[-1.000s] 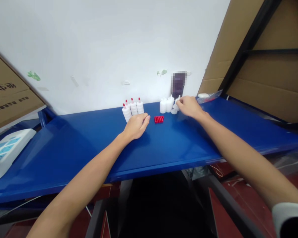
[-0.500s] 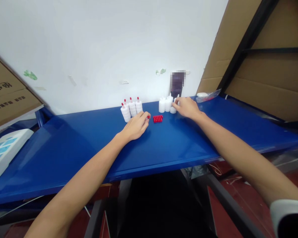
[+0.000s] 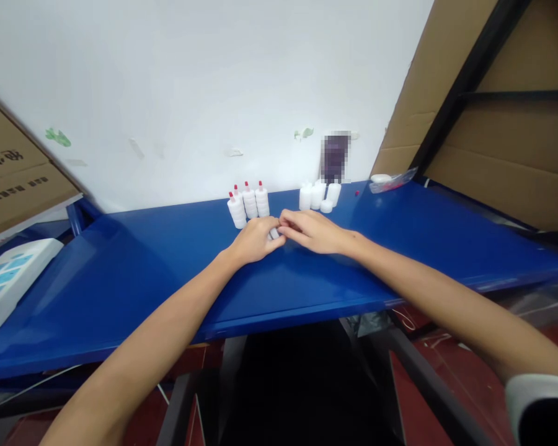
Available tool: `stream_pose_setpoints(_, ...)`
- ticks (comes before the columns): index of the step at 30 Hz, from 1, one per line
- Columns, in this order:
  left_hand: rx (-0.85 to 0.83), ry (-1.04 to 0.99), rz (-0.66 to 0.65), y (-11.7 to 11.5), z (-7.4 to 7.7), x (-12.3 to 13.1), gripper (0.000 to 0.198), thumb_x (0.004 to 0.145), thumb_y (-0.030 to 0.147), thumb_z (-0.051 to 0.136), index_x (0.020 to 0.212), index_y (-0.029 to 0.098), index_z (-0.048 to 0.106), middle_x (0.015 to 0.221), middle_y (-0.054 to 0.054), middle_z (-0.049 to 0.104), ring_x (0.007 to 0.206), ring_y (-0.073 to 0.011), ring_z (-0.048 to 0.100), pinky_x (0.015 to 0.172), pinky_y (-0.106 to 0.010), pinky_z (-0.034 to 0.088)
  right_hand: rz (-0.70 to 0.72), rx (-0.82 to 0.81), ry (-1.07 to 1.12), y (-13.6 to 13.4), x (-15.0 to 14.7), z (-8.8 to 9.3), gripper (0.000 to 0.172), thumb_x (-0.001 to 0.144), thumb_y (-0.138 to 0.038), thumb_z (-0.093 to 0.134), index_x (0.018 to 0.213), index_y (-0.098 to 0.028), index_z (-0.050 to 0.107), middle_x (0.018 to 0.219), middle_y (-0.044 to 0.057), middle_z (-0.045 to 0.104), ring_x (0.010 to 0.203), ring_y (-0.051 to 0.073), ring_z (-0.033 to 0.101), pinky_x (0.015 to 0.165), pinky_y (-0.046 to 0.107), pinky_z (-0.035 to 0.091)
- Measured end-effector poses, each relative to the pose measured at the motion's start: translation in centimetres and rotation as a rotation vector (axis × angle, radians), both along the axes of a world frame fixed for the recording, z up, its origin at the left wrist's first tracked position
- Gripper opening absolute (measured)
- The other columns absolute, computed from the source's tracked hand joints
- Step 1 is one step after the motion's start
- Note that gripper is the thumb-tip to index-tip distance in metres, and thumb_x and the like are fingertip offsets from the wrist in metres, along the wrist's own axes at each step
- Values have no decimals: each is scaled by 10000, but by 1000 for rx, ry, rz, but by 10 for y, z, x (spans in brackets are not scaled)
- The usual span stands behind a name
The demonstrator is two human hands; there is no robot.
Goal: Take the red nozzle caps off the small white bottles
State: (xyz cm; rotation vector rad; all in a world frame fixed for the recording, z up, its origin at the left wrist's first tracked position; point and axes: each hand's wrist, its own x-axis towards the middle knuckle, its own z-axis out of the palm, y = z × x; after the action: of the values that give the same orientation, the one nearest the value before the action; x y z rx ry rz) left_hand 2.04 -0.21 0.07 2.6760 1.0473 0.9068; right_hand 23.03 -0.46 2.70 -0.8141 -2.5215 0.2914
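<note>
My left hand (image 3: 256,240) is curled round a small white bottle (image 3: 273,234), which shows only in part between thumb and fingers. My right hand (image 3: 314,231) meets it from the right, its fingertips pinched together at the bottle's upper end. What those fingertips hold, if anything, is hidden. Just behind my left hand stand several white bottles with red tips (image 3: 250,203), close together. Beyond my right hand is a group of white bottles without red tips (image 3: 317,196). A short white round piece (image 3: 326,205) sits in front of them.
One small red cap (image 3: 356,193) lies on the blue table (image 3: 167,260) to the right. Behind it is a clear plastic bag (image 3: 393,181) with red bits. A white device with blue panels (image 3: 9,279) is at far left. The white wall (image 3: 190,93) closes off the back.
My right hand has come from the white bottles at the right to my left hand. A white bottle now shows in my left hand. The rows of red caps are hidden from view.
</note>
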Motion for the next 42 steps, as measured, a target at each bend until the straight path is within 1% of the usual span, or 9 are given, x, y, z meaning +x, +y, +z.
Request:
stream_pose_setpoints(4,-19,-44,-8,1,1,0,182,931,328,576,869,166,628,842,-42,692,764,-177,635,742,-308,483,-73,-1,-33,4,6,0,289,1039,-496,391,982,-225,477,883,43,616,724,177,504,657,312,328)
stream_pose_setpoints(8,-40,-18,-30,0,0,3,221,956,377,552,866,178,583,860,-48,676,788,-186,622,746,-314,480,0,11,-42,7,6,-2,311,1058,-460,319,913,-223,460,923,67,600,785,189,515,719,327,364)
stream_pose_setpoints(11,-27,7,-22,0,0,3,227,989,369,490,903,178,579,866,-62,675,792,-199,621,747,-324,482,12,21,2,9,3,-4,325,1058,-416,278,826,-228,406,847,53,566,737,177,476,717,325,361)
stream_pose_setpoints(15,-15,18,22,5,0,-7,252,1019,352,452,1103,187,623,1055,-86,714,931,-225,662,863,-355,501,-95,-47,150,14,10,3,378,1051,-416,240,724,-240,312,694,12,465,662,160,432,665,307,346)
stream_pose_setpoints(17,-22,-20,65,8,-1,-13,256,1014,362,469,1111,192,635,1105,-81,724,1001,-232,672,918,-361,499,-173,-23,159,20,19,6,393,1050,-443,240,726,-238,324,682,11,455,666,164,444,666,307,345)
stream_pose_setpoints(20,-26,-40,106,10,0,-16,272,1009,381,484,1118,190,644,1118,-75,733,1010,-230,681,929,-357,500,-273,27,-44,32,37,8,349,1043,-462,297,844,-221,451,758,42,549,699,187,495,675,319,334)
stream_pose_setpoints(24,-75,29,78,9,-1,-11,280,1002,385,486,1133,196,646,1093,-73,742,967,-236,691,883,-360,509,-398,-71,-361,47,53,1,295,1020,-458,385,978,-206,531,850,91,643,708,211,543,650,320,327)
stream_pose_setpoints(29,-95,70,73,10,-1,-8,264,991,385,490,1088,201,651,1057,-70,746,932,-239,693,847,-364,506,-378,-163,-479,53,54,-4,178,983,-375,495,927,-209,526,878,87,670,739,205,584,655,301,362)
stream_pose_setpoints(42,-121,93,95,9,0,-8,285,979,396,492,1112,200,651,1035,-70,752,900,-246,697,810,-365,505,-310,-235,-394,55,53,-4,93,928,-250,548,977,-186,595,890,82,702,778,204,620,709,298,413)
